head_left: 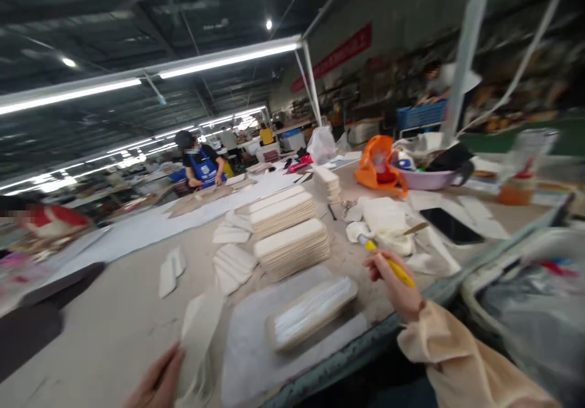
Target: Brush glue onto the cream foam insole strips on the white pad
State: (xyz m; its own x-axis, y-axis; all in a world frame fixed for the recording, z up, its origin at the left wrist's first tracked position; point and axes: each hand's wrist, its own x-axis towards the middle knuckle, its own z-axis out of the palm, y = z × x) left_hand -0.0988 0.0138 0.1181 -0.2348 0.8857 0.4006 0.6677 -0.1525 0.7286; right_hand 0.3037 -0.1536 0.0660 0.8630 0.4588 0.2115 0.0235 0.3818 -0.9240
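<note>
My right hand (393, 283) is closed around a yellow-handled brush (402, 272), whose pale tip reaches a small white container (359, 231) with a crumpled rim. At the lower left, my left hand (158, 377) pinches the edge of a cream fabric strip (198, 329); more strips hang or lie under it. Between the hands, a low stack of oblong pieces (315, 310) with shiny white streaks on top lies on a translucent sheet (247, 335). Behind it stand two neat stacks of cream oblong pieces (292, 243). Looser cream pieces (233, 268) are fanned out beside them.
A black phone (450, 225), an orange bag (377, 164), a lilac basin (425, 179) and a bottle with orange contents (518, 182) stand on the right. A bin (484, 298) lined with plastic adjoins the table edge. A person in a blue apron (205, 170) works across the table.
</note>
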